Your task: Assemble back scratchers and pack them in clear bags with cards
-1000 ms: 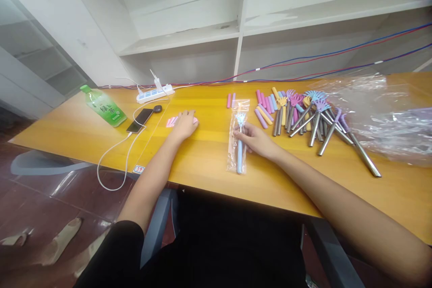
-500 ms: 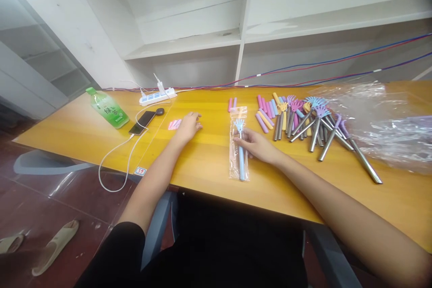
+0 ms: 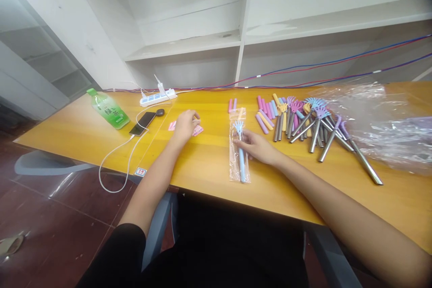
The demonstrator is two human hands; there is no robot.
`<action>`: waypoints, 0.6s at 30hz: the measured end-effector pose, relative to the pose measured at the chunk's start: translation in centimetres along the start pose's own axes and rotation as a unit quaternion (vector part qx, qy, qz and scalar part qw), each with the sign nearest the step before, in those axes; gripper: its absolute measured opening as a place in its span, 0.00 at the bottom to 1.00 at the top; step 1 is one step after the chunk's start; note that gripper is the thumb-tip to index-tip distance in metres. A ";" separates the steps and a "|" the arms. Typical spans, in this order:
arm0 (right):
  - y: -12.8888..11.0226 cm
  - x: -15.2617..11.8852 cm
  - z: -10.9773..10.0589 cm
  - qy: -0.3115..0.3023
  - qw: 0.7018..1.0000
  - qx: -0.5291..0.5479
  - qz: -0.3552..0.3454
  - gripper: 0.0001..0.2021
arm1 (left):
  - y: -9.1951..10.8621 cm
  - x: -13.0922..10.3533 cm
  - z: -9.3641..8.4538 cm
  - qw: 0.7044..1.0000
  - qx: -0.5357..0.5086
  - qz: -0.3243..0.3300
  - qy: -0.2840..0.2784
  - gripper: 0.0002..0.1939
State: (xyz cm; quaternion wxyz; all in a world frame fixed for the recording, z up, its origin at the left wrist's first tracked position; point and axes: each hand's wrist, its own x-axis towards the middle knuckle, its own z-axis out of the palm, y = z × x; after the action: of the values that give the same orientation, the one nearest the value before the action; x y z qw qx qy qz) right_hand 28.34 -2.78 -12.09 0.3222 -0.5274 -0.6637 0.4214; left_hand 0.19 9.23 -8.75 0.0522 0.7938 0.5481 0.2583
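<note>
My right hand (image 3: 258,146) grips the edge of a clear plastic bag (image 3: 233,162), thumb on top. Inside the bag lies a back scratcher (image 3: 241,157) with a light blue claw head and blue handle grip. My left hand (image 3: 185,125) is over several small pink-and-white cards (image 3: 198,131) lying on the table. Its fingers are curled together, with a pale edge by the fingertips that I cannot make out. To the right of my right hand is a pile of unbagged back scratchers (image 3: 317,119) with metal rods and coloured claws.
Coloured foam-like tubes (image 3: 265,121) lie beside the pile, and two pink and purple ones (image 3: 232,105) near the bag's top. Clear plastic bags (image 3: 388,130) spread at right. Left stand a green tea bottle (image 3: 110,110) lying tilted, a phone (image 3: 143,123) on a cable and a power strip (image 3: 158,97).
My left hand has shifted slightly left, over the cards, and its fingers have curled in. A card now shows to its right. My right hand and the bagged scratcher stay nearly still.
</note>
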 end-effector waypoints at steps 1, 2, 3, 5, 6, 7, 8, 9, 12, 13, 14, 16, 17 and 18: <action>0.0 0.0 0.0 0.000 1.000 -0.001 0.002 0.20 | 0.0 0.0 0.0 1.000 0.003 0.004 0.005 0.06; 0.0 0.0 0.0 0.001 1.000 -0.002 0.005 0.19 | 0.1 -0.1 0.0 1.000 0.005 0.007 0.008 0.07; 0.0 0.0 0.0 0.001 1.000 -0.002 0.008 0.19 | 0.1 -0.1 0.0 1.000 0.008 0.010 0.008 0.07; -0.1 0.0 0.0 0.000 1.000 -0.001 0.012 0.19 | 0.1 0.0 0.0 1.000 0.010 0.011 0.003 0.07; -0.2 -0.1 0.0 -0.001 1.000 -0.001 0.013 0.19 | 0.0 0.0 0.1 1.000 0.010 0.007 -0.001 0.07; -0.2 -0.1 0.1 -0.001 1.000 -0.001 0.014 0.19 | 0.0 0.0 0.1 1.000 0.008 0.001 -0.006 0.06; -0.2 -0.1 0.1 -0.002 1.000 -0.001 0.015 0.19 | 0.0 0.0 0.1 1.000 0.006 -0.005 -0.011 0.06; -0.3 -0.1 0.1 -0.002 1.000 0.000 0.016 0.19 | 0.0 0.1 0.1 1.000 0.005 -0.010 -0.017 0.06; -0.3 -0.1 0.1 -0.001 1.000 0.008 0.017 0.21 | -0.1 0.0 0.2 1.000 0.007 -0.007 -0.027 0.08; -0.3 -0.1 0.1 -0.003 1.000 0.008 0.017 0.21 | -0.2 -0.1 0.2 1.000 0.010 -0.007 -0.028 0.10; -0.4 -0.1 0.1 -0.003 1.000 0.006 0.017 0.21 | -0.2 -0.2 0.2 0.999 0.014 -0.007 -0.030 0.11; -0.5 -0.1 0.1 -0.003 1.000 -0.003 0.017 0.21 | -0.2 -0.4 0.3 0.999 0.017 -0.008 -0.033 0.17; -0.5 -0.2 0.1 -0.003 1.000 -0.010 0.017 0.21 | -0.2 -0.5 0.3 0.999 0.015 -0.006 -0.034 0.20; -0.6 -0.2 0.1 -0.002 1.000 -0.016 0.017 0.21 | -0.3 -0.6 0.4 0.999 0.010 0.000 -0.034 0.22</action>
State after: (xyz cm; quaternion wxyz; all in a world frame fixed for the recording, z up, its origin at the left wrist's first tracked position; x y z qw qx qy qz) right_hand 28.08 -3.04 -11.56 0.3050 -0.5425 -0.6622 0.4173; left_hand -0.02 8.84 -9.40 0.0626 0.8024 0.5490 0.2254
